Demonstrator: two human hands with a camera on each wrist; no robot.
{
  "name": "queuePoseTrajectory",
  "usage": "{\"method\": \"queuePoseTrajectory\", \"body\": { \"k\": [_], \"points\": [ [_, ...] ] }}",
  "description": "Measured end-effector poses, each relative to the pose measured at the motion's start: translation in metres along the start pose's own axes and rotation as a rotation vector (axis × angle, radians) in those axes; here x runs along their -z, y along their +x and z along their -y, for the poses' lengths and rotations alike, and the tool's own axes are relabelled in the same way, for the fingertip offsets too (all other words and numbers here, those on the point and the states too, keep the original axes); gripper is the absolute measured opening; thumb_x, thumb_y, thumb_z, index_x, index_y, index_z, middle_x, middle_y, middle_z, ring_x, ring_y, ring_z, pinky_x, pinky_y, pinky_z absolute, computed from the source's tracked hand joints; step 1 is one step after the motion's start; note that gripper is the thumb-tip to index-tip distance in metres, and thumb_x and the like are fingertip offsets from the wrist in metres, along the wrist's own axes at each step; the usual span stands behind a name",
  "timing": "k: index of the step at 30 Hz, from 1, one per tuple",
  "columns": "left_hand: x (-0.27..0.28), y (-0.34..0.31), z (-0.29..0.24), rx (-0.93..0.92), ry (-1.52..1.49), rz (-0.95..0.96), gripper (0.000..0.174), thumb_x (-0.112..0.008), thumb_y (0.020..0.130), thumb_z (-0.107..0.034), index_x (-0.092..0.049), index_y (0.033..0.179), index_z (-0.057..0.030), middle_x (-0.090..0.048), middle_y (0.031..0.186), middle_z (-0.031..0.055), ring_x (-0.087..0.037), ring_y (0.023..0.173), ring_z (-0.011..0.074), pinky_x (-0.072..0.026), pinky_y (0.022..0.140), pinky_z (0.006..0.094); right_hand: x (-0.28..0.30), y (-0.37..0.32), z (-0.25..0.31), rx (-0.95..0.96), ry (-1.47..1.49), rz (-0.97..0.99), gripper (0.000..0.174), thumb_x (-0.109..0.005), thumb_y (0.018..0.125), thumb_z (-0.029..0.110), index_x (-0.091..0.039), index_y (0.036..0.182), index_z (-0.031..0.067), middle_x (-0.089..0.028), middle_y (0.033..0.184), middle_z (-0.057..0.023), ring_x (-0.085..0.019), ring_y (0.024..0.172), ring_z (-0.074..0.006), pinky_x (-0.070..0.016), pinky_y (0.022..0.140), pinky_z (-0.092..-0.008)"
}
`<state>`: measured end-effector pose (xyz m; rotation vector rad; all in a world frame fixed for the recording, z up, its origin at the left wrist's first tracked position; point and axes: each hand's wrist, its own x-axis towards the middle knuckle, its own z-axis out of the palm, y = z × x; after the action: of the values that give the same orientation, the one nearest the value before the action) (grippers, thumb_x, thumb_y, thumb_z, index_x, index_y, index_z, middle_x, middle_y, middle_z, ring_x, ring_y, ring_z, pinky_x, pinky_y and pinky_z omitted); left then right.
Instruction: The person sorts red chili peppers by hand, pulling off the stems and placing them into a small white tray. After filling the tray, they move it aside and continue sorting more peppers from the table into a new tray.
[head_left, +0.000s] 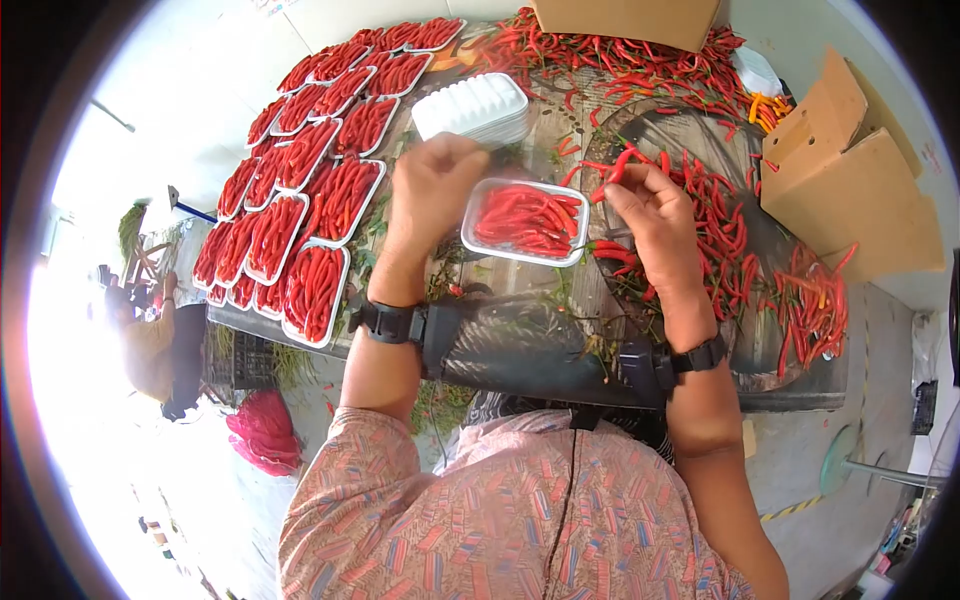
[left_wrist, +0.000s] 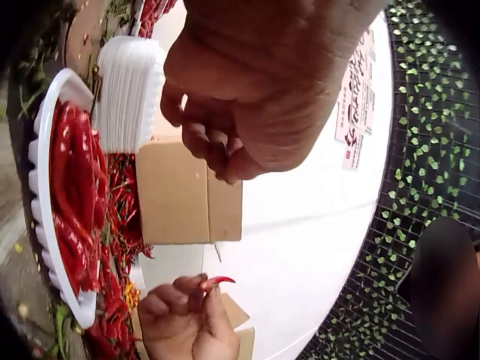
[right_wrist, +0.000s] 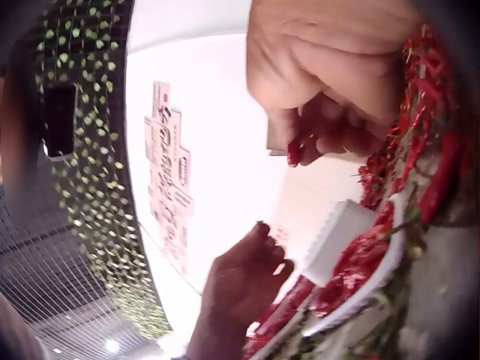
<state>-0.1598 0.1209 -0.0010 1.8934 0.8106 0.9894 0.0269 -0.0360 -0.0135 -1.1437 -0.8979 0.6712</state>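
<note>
A white tray of red chillies (head_left: 528,222) lies on the table, also in the left wrist view as a tray (left_wrist: 46,180). Just above its left end is my left hand (head_left: 430,190), fingers loosely bent and nothing visible in them; the right wrist view shows that hand (right_wrist: 240,289) with its fingers apart. To the right of the tray, my right hand (head_left: 658,225) pinches a red chilli (head_left: 622,163) between thumb and fingers. The chilli's tip (left_wrist: 219,281) sticks out of the fingers in the left wrist view.
Filled trays (head_left: 316,290) cover the table's left side. Behind the middle tray stands a stack of white trays (head_left: 472,108). Loose chillies (head_left: 712,215) spread over the right and back, with a cardboard box (head_left: 840,190) at the right edge. Another person (head_left: 150,345) is at far left.
</note>
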Motion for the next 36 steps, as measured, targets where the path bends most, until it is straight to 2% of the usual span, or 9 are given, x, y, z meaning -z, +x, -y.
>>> {"method": "queuePoseTrajectory", "body": {
  "k": [2, 4, 5, 9, 11, 14, 19, 21, 36],
  "points": [
    [0.009, 0.005, 0.01, 0.073, 0.18, -0.05, 0.012, -0.069, 0.082, -0.008, -0.067, 0.091, 0.0003, -0.066, 0.086, 0.0019, -0.058, 0.076, 0.0073, -0.0465, 0.071, 0.0234, -0.001, 0.001, -0.008, 0.036, -0.074, 0.009, 0.018, -0.067, 0.085, 0.009, -0.065, 0.1, 0.0009, -0.069, 0.09, -0.0073, -0.064, 0.081, -0.0169, -0.0498, 0.075, -0.0299],
    [0.015, 0.004, 0.01, -0.095, 0.465, -0.111, 0.021, -0.071, 0.077, -0.011, -0.068, 0.096, -0.0006, -0.067, 0.088, 0.0062, -0.061, 0.08, 0.0134, -0.0485, 0.075, 0.0277, -0.003, -0.001, -0.01, 0.404, -0.692, 0.042, 0.02, -0.069, 0.079, 0.007, -0.065, 0.098, 0.0037, -0.068, 0.085, -0.0116, -0.064, 0.077, -0.0268, -0.0495, 0.071, -0.0349],
    [0.015, 0.003, 0.01, -0.083, 0.467, -0.11, 0.029, -0.072, 0.073, -0.013, -0.068, 0.1, -0.0019, -0.067, 0.09, 0.0089, -0.063, 0.083, 0.0184, -0.0491, 0.078, 0.0307, -0.005, -0.002, -0.011, 0.45, -0.815, 0.026, 0.021, -0.07, 0.075, 0.008, -0.064, 0.094, 0.0053, -0.065, 0.083, -0.014, -0.062, 0.076, -0.0337, -0.0478, 0.068, -0.0403],
    [0.007, -0.004, 0.003, -0.133, 0.325, -0.047, 0.025, -0.071, 0.075, -0.011, -0.068, 0.098, -0.0014, -0.067, 0.088, 0.008, -0.063, 0.082, 0.0169, -0.0491, 0.077, 0.03, -0.01, -0.003, -0.011, 0.388, -0.882, 0.092, 0.02, -0.072, 0.074, 0.009, -0.064, 0.091, 0.0045, -0.064, 0.079, -0.0124, -0.061, 0.075, -0.033, -0.0464, 0.067, -0.0438],
    [0.005, -0.005, 0.008, -0.117, 0.307, 0.141, 0.02, -0.071, 0.076, -0.009, -0.067, 0.095, -0.0008, -0.067, 0.087, 0.0077, -0.063, 0.081, 0.0158, -0.0494, 0.076, 0.0297, -0.012, -0.002, -0.008, 0.414, -1.015, 0.164, 0.019, -0.075, 0.073, 0.006, -0.066, 0.089, 0.0038, -0.064, 0.077, -0.0095, -0.062, 0.075, -0.0271, -0.046, 0.069, -0.0379],
    [0.006, -0.01, -0.006, -0.161, 0.256, 0.277, 0.016, -0.07, 0.077, -0.007, -0.067, 0.091, -0.0003, -0.067, 0.085, 0.0082, -0.063, 0.08, 0.0141, -0.0493, 0.075, 0.0287, -0.016, 0.001, -0.011, 0.5, -0.982, 0.201, 0.019, -0.076, 0.072, 0.009, -0.068, 0.088, 0.0055, -0.066, 0.078, -0.0081, -0.061, 0.076, -0.0269, -0.0449, 0.07, -0.0384],
    [0.002, -0.011, -0.002, -0.233, 0.217, 0.338, 0.015, -0.072, 0.075, -0.005, -0.066, 0.087, -0.0012, -0.065, 0.082, 0.0083, -0.062, 0.078, 0.0157, -0.049, 0.073, 0.03, -0.018, 0.001, -0.01, 0.54, -1.04, 0.239, 0.018, -0.076, 0.07, 0.01, -0.069, 0.085, 0.006, -0.066, 0.078, -0.0072, -0.06, 0.077, -0.026, -0.0452, 0.07, -0.038],
    [0.003, -0.012, -0.005, -0.215, 0.256, 0.384, 0.016, -0.071, 0.071, -0.012, -0.067, 0.085, -0.0032, -0.063, 0.081, 0.0129, -0.063, 0.077, 0.0264, -0.0502, 0.07, 0.0347, -0.018, 0.002, -0.011, 0.535, -1.04, 0.252, 0.017, -0.076, 0.069, 0.01, -0.07, 0.085, 0.0061, -0.066, 0.078, -0.007, -0.06, 0.077, -0.026, -0.0452, 0.07, -0.0383],
    [0.001, -0.011, -0.001, -0.328, 0.39, 0.463, 0.014, -0.071, 0.069, -0.004, -0.065, 0.082, -0.0026, -0.063, 0.08, 0.0109, -0.06, 0.078, 0.0282, -0.0477, 0.073, 0.0368, -0.017, 0.002, -0.019, 0.516, -0.899, 0.26, 0.016, -0.076, 0.068, 0.007, -0.069, 0.083, 0.0041, -0.064, 0.078, -0.0092, -0.059, 0.076, -0.027, -0.0462, 0.069, -0.0376]
  ]
}}
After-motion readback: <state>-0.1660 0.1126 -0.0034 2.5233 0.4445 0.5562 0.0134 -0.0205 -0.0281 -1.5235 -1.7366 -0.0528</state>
